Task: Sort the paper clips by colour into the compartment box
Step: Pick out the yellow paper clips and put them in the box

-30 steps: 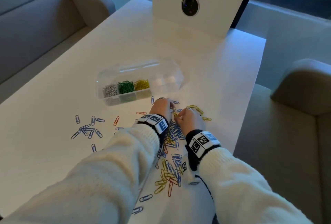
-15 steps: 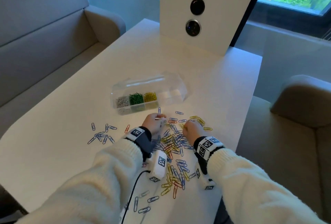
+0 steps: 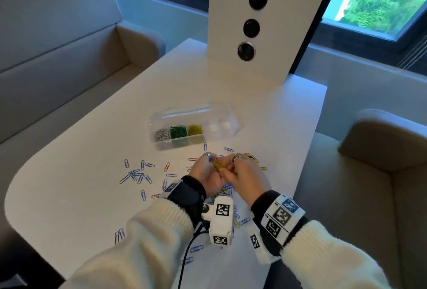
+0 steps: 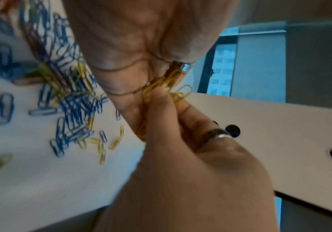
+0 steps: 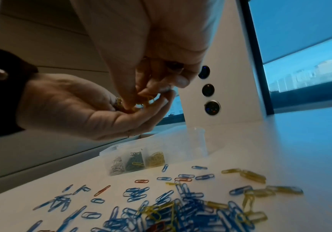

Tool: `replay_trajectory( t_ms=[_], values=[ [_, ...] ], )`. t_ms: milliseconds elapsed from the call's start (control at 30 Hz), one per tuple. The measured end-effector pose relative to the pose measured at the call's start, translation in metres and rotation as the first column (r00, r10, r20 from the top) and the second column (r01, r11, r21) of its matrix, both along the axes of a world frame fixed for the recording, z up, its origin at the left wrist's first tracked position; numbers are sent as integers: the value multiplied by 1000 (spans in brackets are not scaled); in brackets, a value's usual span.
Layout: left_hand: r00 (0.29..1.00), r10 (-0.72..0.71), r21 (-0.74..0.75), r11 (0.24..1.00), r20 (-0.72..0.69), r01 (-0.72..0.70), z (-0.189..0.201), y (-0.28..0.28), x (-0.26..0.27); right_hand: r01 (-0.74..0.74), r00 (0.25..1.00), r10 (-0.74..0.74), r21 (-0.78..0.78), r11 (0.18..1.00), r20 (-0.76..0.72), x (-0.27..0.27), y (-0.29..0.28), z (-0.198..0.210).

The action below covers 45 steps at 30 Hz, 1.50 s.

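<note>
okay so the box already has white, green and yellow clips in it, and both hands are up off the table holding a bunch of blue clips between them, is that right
Not quite: the clips between the left hand and right hand are yellow, not blue, as the left wrist view shows. The rest holds: both hands are raised off the table, and the compartment box holds white, green and yellow clips.

A white table (image 3: 97, 141) with a rounded near-left corner fills the middle of the scene. At its far edge stands an upright white panel (image 3: 272, 62) carrying three round dark buttons (image 3: 251, 28) in a vertical row. A beige sofa (image 3: 57, 57) runs along the left side of the table, and a beige armchair (image 3: 381, 150) sits to the right. Beyond the panel, dark-framed windows (image 3: 374, 4) show green foliage outside on the far right.
</note>
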<state>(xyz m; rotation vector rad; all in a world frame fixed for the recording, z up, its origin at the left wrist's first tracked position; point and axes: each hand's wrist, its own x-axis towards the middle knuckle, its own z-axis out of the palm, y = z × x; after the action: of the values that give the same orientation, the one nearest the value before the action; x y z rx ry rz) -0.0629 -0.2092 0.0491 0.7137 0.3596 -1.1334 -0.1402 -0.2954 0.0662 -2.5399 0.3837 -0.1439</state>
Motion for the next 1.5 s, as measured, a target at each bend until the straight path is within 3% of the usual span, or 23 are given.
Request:
replay_trajectory(
  t_ms=[67, 233, 300, 367, 467, 533, 600, 667, 733, 800, 900, 1033, 1100, 1167, 1200, 1267, 1300, 1333, 1367, 1400, 1500],
  values=[
    [998, 2, -44, 999, -68, -5, 1, -7, -3, -2, 1000, 2, -17, 1000, -17, 2, -4, 4],
    [979, 97, 12, 995, -179, -96, -18, -32, -1, 20, 999, -29, 205, 979, 43, 10, -29, -5],
    [965, 161, 55, 987, -205, -153, -28, -40, 3, 92, 990, -120, 312, 946, 72, 16, -57, -13],
    [982, 148, 162, 978, -117, -128, -35, -45, 10, 178, 980, -196, 297, 938, 31, 21, -93, -30],
    [983, -33, 396, 917, 180, -41, -33, -56, 21, 140, 972, -103, 171, 975, -211, 22, -135, -69],
    [859, -294, 603, 797, 419, -22, -35, -69, 27, 65, 926, -9, 136, 989, -377, 20, -145, -92],
    [591, -589, 766, 638, 551, -79, -44, -84, 32, 14, 917, 49, 153, 988, -395, 20, -147, -107],
    [380, -760, 841, 530, 528, -108, -54, -97, 35, -6, 939, 64, 169, 986, -338, 22, -150, -116],
    [240, -848, 881, 459, 473, -117, -68, -107, 34, 0, 950, 58, 185, 983, -306, 25, -153, -120],
    [178, -881, 897, 415, 438, -155, -77, -114, 35, -5, 955, 66, 207, 978, -288, 28, -156, -120],
    [154, -888, 895, 402, 433, -194, -85, -123, 38, -26, 966, 80, 219, 975, -245, 30, -161, -119],
    [54, -945, 929, 304, 322, -211, -82, -132, 40, -58, 972, 102, 206, 977, -213, 32, -164, -124],
    [88, -943, 935, 303, 322, -184, -79, -133, 42, -73, 972, 109, 171, 983, -210, 33, -163, -126],
    [233, -878, 908, 397, 418, -135, -76, -129, 45, -113, 967, 138, 122, 986, -215, 34, -164, -132],
    [336, -812, 876, 472, 476, -101, -73, -125, 45, -132, 967, 151, 105, 986, -203, 33, -162, -132],
    [638, -559, 727, 687, 530, -2, -65, -116, 43, -159, 967, 168, 60, 985, -190, 31, -159, -132],
    [780, -394, 605, 796, 487, 25, -61, -112, 40, -114, 970, 135, 111, 987, -202, 32, -159, -134],
    [871, -248, 483, 876, 423, 15, -57, -107, 38, -80, 946, 146, 228, 970, -289, 31, -157, -131],
    [920, -148, 389, 921, 364, -5, -55, -103, 37, -65, 936, 149, 259, 964, -319, 32, -159, -132],
    [943, -90, 322, 947, 321, -19, -54, -98, 36, -90, 943, 142, 181, 979, -301, 32, -159, -128],
    [963, -7, 215, 975, 268, -52, -54, -94, 34, -166, 967, 209, 264, 950, -144, 28, -164, -120]
  ],
)
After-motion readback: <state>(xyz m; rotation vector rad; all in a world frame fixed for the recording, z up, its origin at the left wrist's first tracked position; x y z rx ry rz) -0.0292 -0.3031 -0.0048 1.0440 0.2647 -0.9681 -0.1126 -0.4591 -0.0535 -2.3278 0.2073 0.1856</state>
